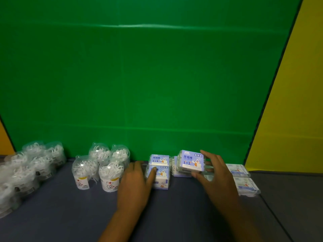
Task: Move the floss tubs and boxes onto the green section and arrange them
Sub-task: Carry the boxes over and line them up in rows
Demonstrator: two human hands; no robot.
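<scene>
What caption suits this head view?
Right hand lifts a floss box; left hand steadies another box beside tubs.

creased green backdrop (pixel 148 75), yellow panel (pixel 295 102) beside it, dark tabletop (pixel 70 215) below

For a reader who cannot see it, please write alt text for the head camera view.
The right hand holds a blue floss box just above the dark table, while the left hand touches another blue box. Clear floss tubs stand to the left, before a green backdrop.
</scene>
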